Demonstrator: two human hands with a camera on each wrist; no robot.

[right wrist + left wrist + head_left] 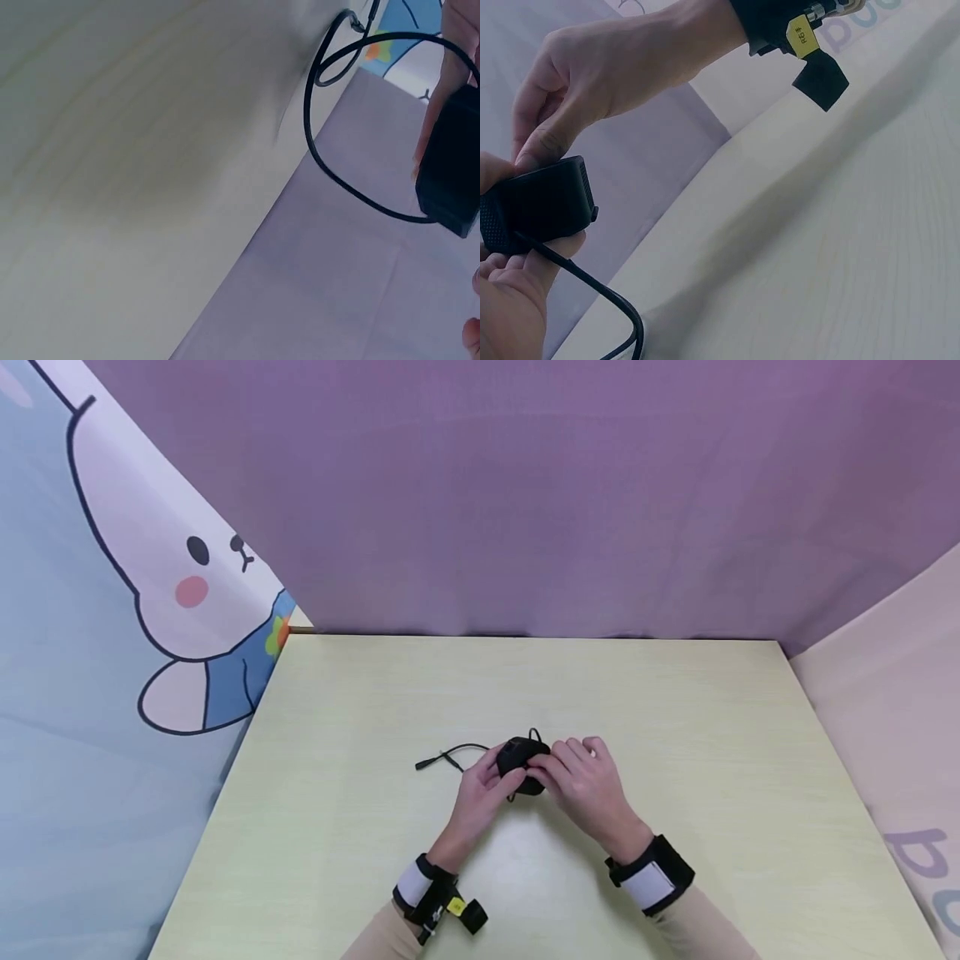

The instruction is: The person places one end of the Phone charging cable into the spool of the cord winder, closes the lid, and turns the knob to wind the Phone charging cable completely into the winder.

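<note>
A small black box-shaped device (pixel 517 753) with a thin black cable is held above the table. My left hand (pixel 477 797) grips its left side, thumb on the near face. The curled fingers and thumb of my right hand (pixel 588 789) pinch at its right edge; in the left wrist view they meet the top edge of the device (pixel 547 202). What exactly they pinch is hidden. Textured panels show at the device's ends there. In the right wrist view the cable (pixel 309 112) loops out from the device (pixel 450 165).
Both hands are over a pale wooden table (pixel 360 693). The cable's free end, with a small black plug (pixel 422 765), extends to the left. A purple cloth (pixel 525 502) hangs behind the table, and a blue cartoon-print cloth (pixel 67 793) hangs at the left.
</note>
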